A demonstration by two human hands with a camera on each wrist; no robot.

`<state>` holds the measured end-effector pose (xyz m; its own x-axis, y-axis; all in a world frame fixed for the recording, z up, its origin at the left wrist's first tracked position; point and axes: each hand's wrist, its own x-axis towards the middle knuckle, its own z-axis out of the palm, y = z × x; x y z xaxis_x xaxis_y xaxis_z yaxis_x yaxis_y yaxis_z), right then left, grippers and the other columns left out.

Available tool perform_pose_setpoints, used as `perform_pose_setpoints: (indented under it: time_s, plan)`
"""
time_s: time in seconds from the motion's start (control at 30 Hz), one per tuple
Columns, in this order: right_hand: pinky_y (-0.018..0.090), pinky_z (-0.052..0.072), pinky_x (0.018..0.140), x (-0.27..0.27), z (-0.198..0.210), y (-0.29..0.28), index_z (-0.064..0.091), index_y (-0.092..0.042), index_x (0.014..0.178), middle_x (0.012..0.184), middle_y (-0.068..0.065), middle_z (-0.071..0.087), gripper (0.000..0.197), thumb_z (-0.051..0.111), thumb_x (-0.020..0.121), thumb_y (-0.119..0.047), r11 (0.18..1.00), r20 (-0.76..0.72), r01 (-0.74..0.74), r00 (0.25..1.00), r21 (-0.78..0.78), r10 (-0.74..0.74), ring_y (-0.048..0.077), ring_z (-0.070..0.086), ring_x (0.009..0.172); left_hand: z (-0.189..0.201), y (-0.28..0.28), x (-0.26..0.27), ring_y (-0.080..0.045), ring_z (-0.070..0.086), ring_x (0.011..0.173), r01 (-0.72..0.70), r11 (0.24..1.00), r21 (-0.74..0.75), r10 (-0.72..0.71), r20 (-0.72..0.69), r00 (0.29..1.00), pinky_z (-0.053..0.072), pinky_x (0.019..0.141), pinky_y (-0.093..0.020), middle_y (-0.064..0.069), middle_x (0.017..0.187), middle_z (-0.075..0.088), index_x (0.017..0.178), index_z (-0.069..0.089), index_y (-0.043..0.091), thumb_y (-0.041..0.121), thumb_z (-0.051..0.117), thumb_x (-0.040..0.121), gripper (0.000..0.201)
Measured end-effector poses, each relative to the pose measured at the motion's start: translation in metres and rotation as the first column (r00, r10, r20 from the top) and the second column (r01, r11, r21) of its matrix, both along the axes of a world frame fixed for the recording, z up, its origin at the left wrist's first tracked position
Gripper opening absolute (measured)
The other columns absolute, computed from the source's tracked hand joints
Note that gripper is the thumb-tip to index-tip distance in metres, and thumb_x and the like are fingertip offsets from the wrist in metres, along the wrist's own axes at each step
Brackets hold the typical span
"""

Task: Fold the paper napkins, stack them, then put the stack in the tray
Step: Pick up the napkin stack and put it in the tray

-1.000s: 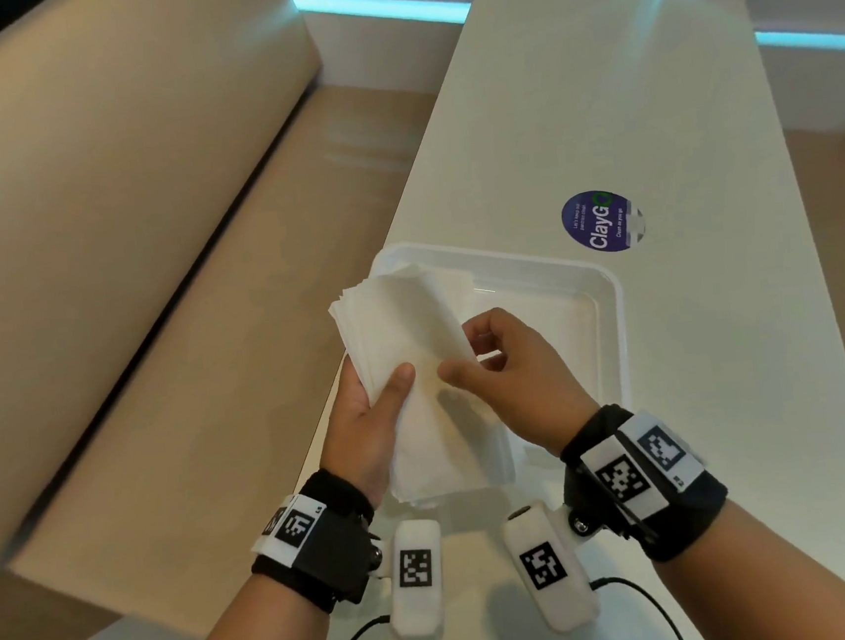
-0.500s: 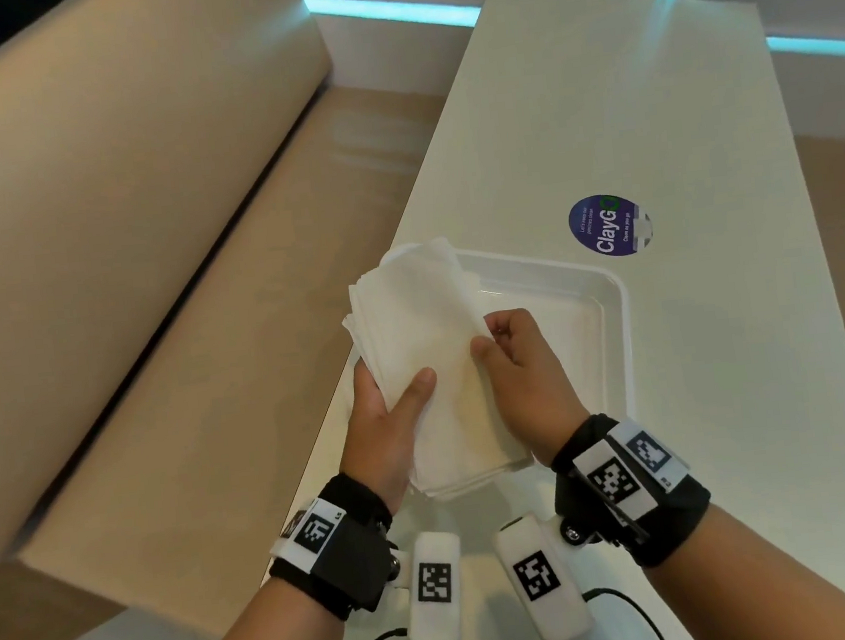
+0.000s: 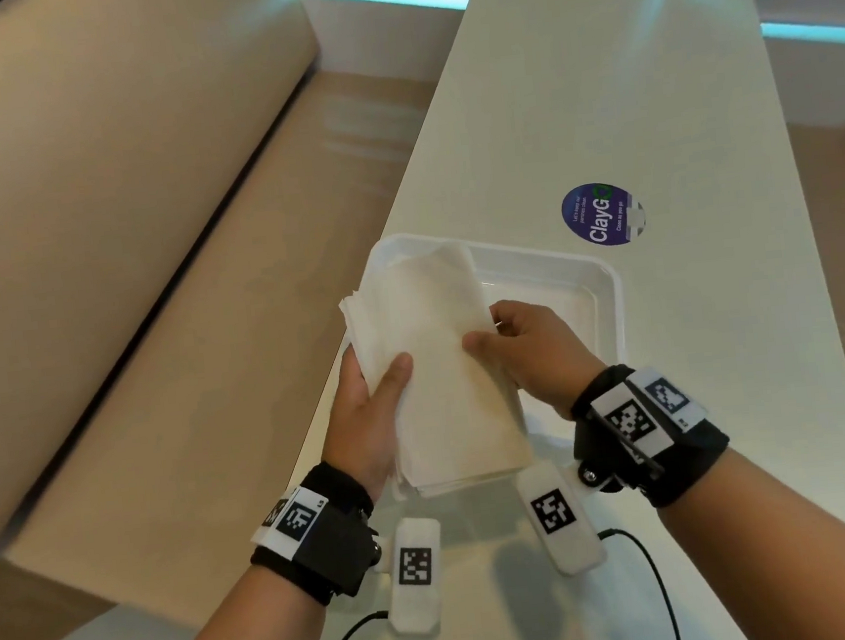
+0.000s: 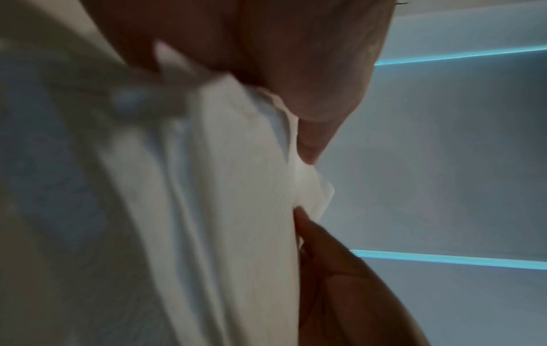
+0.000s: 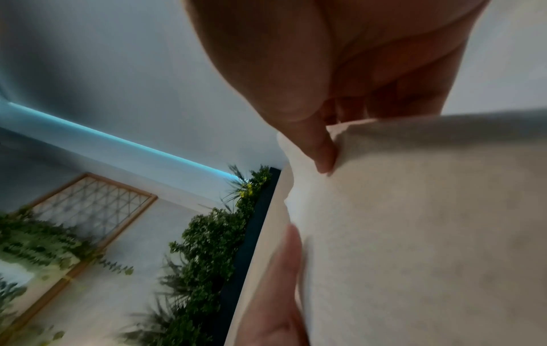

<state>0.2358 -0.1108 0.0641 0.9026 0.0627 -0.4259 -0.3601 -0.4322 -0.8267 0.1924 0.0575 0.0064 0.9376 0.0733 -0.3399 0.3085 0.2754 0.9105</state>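
A stack of white folded paper napkins (image 3: 440, 369) is held in the air above the near left part of the white tray (image 3: 608, 291). My left hand (image 3: 372, 407) grips its left edge, thumb on top and fingers underneath. My right hand (image 3: 521, 346) pinches the right edge with thumb on top and curled fingers below. In the left wrist view the napkin stack (image 4: 231, 210) fills the middle with both thumbs at its edge. The right wrist view shows the napkin stack (image 5: 414, 234) under my thumb. The tray's floor beneath the stack is hidden.
The tray sits on a long white table (image 3: 646, 92) near its left edge. A round purple sticker (image 3: 602, 214) lies just beyond the tray. A beige bench seat (image 3: 149, 294) runs along the left. Cables (image 3: 658, 591) trail from the wrist cameras at the near edge.
The napkin stack has shifted slightly right and forward over the tray. My right hand has closed in from loosely touching the stack to pinching its right edge.
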Motion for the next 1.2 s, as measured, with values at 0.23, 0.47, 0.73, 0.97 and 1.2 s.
perform_pose_setpoints:
  time_s: [0.23, 0.47, 0.73, 0.97, 1.2]
  plan:
    - [0.048, 0.050, 0.094, 0.029, -0.031, -0.038, 0.054, -0.007, 0.108, 0.114, 0.013, 0.062, 0.016, 0.052, 0.093, -0.015, 0.968, -0.166, 0.236, 0.955, -0.082, -0.247, 0.031, 0.060, 0.103, -0.005, 0.019, 0.009, -0.021, 0.063, 0.113, -0.035, 0.999, 0.037, 0.036, -0.019, 0.999, 0.050, 0.096, -0.046, 0.002, 0.122, 0.067, 0.135, 0.046, 0.026, 0.009, 0.054, 0.096, 0.044]
    - [0.048, 0.051, 0.093, 0.050, -0.068, -0.054, 0.051, 0.003, 0.123, 0.113, 0.020, 0.057, 0.035, 0.053, 0.091, -0.011, 0.943, -0.313, 0.110, 0.926, -0.313, -0.212, 0.031, 0.057, 0.097, -0.003, 0.040, 0.016, -0.011, 0.068, 0.100, -0.034, 0.997, 0.066, 0.034, -0.002, 0.999, 0.055, 0.075, -0.028, 0.006, 0.115, 0.069, 0.134, 0.048, 0.027, 0.008, 0.054, 0.096, 0.043]
    - [0.038, 0.041, 0.092, 0.050, -0.069, -0.044, 0.033, 0.003, 0.138, 0.137, 0.021, 0.045, 0.055, 0.055, 0.091, -0.014, 0.874, -0.271, 0.132, 0.919, -0.468, -0.285, 0.036, 0.047, 0.123, -0.002, 0.035, 0.019, -0.016, 0.066, 0.106, 0.029, 0.998, 0.057, -0.028, -0.005, 1.000, 0.053, 0.083, -0.033, 0.003, 0.118, 0.068, 0.135, 0.046, 0.027, 0.010, 0.055, 0.095, 0.044]
    - [0.038, 0.045, 0.093, 0.030, -0.017, -0.008, 0.058, -0.007, 0.119, 0.117, 0.009, 0.060, 0.043, 0.057, 0.091, -0.040, 0.956, 0.158, 0.094, 0.986, -0.279, -0.051, 0.020, 0.057, 0.105, 0.000, 0.021, 0.021, -0.020, 0.063, 0.113, 0.085, 0.996, -0.022, -0.085, 0.022, 0.996, 0.053, 0.089, -0.036, -0.001, 0.125, 0.066, 0.138, 0.045, 0.025, 0.009, 0.052, 0.095, 0.046]
    - [0.032, 0.050, 0.086, 0.015, -0.004, 0.015, 0.062, -0.020, 0.115, 0.089, -0.007, 0.066, 0.033, 0.067, 0.085, -0.033, 0.995, 0.122, 0.086, 0.989, -0.048, -0.080, 0.011, 0.061, 0.087, 0.002, 0.011, 0.018, -0.023, 0.064, 0.113, 0.055, 0.998, -0.042, -0.055, 0.008, 0.998, 0.050, 0.094, -0.041, -0.003, 0.122, 0.067, 0.132, 0.050, 0.021, 0.012, 0.052, 0.097, 0.037]
